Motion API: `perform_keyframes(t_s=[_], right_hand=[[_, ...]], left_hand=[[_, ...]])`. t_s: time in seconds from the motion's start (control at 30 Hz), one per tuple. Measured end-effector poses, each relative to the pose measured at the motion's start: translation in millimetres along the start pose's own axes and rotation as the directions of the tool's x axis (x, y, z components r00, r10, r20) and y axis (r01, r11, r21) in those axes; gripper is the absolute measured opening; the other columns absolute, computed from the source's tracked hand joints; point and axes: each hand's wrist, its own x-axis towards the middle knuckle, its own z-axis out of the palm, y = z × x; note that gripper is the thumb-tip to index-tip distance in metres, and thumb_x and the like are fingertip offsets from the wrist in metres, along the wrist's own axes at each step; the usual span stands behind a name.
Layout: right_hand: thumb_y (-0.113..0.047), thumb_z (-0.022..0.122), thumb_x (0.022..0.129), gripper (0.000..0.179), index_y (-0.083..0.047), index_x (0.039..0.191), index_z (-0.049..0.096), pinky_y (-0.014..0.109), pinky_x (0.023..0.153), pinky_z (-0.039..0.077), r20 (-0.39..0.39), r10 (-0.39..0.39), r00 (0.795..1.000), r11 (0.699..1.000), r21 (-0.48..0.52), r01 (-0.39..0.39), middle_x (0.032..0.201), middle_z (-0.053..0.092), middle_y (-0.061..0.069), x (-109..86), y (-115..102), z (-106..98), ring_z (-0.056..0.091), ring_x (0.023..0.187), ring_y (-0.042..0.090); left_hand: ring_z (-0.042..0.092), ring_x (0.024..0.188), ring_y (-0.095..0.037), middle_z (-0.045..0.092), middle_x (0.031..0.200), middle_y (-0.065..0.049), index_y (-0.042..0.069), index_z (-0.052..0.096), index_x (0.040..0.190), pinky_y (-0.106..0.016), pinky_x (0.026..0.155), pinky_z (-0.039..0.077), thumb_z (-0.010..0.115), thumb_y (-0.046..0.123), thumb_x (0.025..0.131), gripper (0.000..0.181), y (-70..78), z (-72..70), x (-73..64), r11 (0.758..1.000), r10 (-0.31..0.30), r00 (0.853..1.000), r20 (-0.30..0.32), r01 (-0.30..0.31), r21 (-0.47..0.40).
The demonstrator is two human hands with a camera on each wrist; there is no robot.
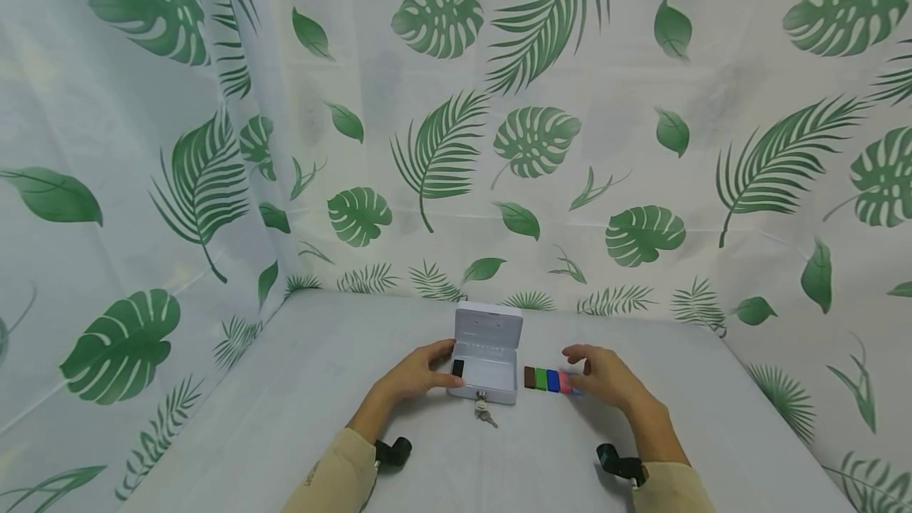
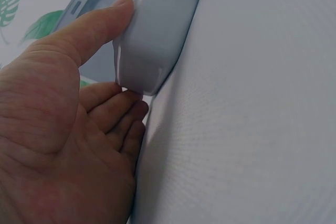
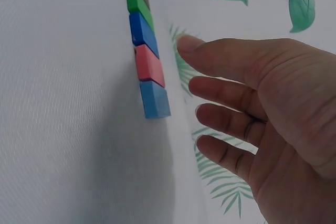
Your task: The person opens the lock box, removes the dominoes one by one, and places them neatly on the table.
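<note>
A small light-grey cash box point(image 1: 506, 373) stands on the table with its lid point(image 1: 488, 331) raised. Inside, along the left wall, lies a black block point(image 1: 458, 368). My left hand point(image 1: 416, 370) grips the box's left side, thumb on the front corner rim and fingers along the outer wall. Right of the box runs a row of flat blocks: brown point(image 1: 530, 378), green point(image 1: 541, 380), blue point(image 1: 552, 381), pink point(image 1: 565, 383) and light blue point(image 3: 156, 99). My right hand point(image 1: 606, 377) hovers beside the pink and light blue ends, fingers loosely bent, holding nothing.
Keys point(image 1: 486, 415) hang from the lock on the box's front. White cloth covers the table point(image 1: 456, 465). Leaf-printed white curtains point(image 1: 598, 180) rise behind and at both sides. Each wrist carries a small black camera point(image 1: 394, 452).
</note>
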Motion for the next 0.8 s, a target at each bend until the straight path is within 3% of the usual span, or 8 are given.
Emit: perform_keyframes(t_s=[0.43,0.8], right_hand=[[-0.014,0.081,0.090,0.051,-0.002,0.136,0.064,0.025,0.064,0.048,-0.011,-0.084,0.996,0.995,0.058,0.085,0.119,0.072,0.015,4.8,-14.4,6.7,0.057,0.087,0.017],[-0.019,0.080,0.091,0.053,-0.004,0.139,0.063,0.025,0.066,0.050,-0.014,-0.062,0.998,0.997,0.052,0.063,0.124,0.071,0.015,7.4,-25.8,10.5,0.057,0.089,0.017]], left_hand=[[0.042,0.152,-0.033,0.047,0.162,-0.009,0.009,0.043,0.158,-0.052,0.126,0.033,0.086,0.035,0.086,0.088,-1.2,0.4,0.5,1.000,-0.003,1.000,-0.004,0.003,0.004],[0.041,0.152,-0.032,0.046,0.163,-0.010,0.008,0.042,0.159,-0.052,0.126,0.033,0.086,0.034,0.086,0.089,-1.9,-0.1,0.9,1.000,-0.006,1.000,-0.004,0.006,0.005]])
